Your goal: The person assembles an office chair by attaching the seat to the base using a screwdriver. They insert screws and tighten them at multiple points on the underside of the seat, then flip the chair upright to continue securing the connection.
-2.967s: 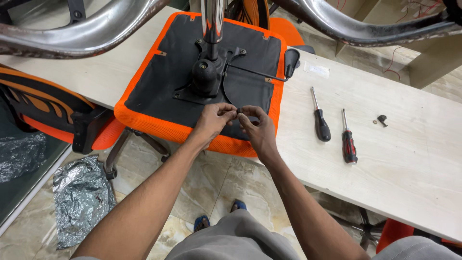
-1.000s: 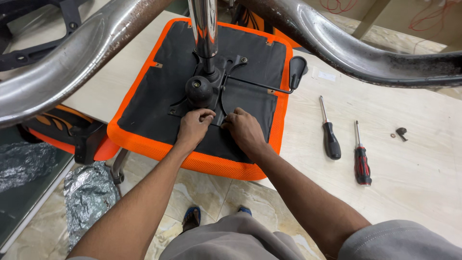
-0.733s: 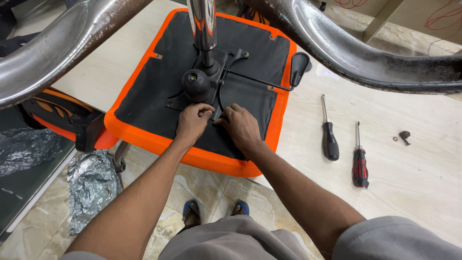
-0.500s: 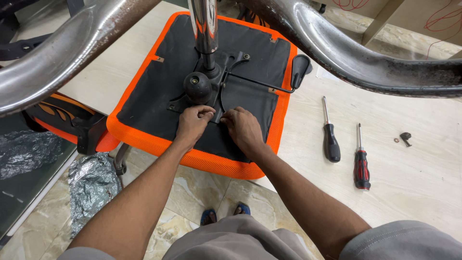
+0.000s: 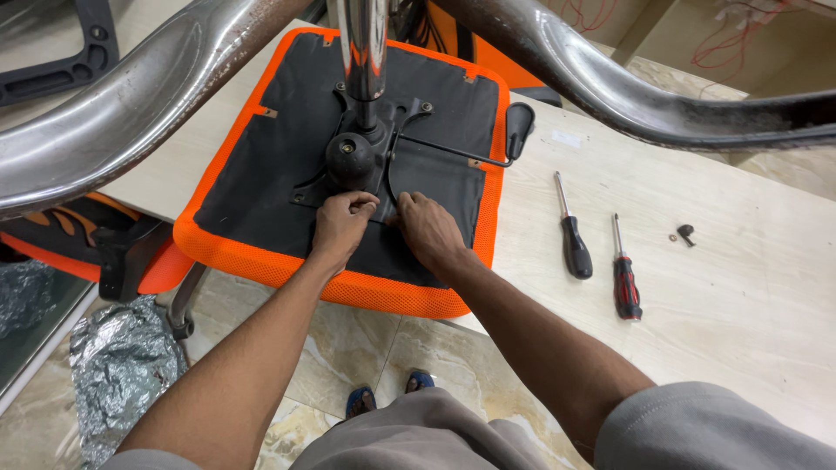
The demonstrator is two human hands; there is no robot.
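Both hands, left [image 5: 341,223] and right [image 5: 428,228], pinch at the black metal plate [image 5: 366,170] under an upturned orange seat [image 5: 261,261]; rigid, likely heavy, best gripped at its edges.

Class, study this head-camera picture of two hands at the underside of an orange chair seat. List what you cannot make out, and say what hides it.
1. Whatever the left hand and right hand pinch at the black mounting plate: covered by the curled fingers.
2. The ends of the chrome base legs: cut off by the frame edges.
3. The small dark part on the table beyond the two screwdrivers: too small to identify.
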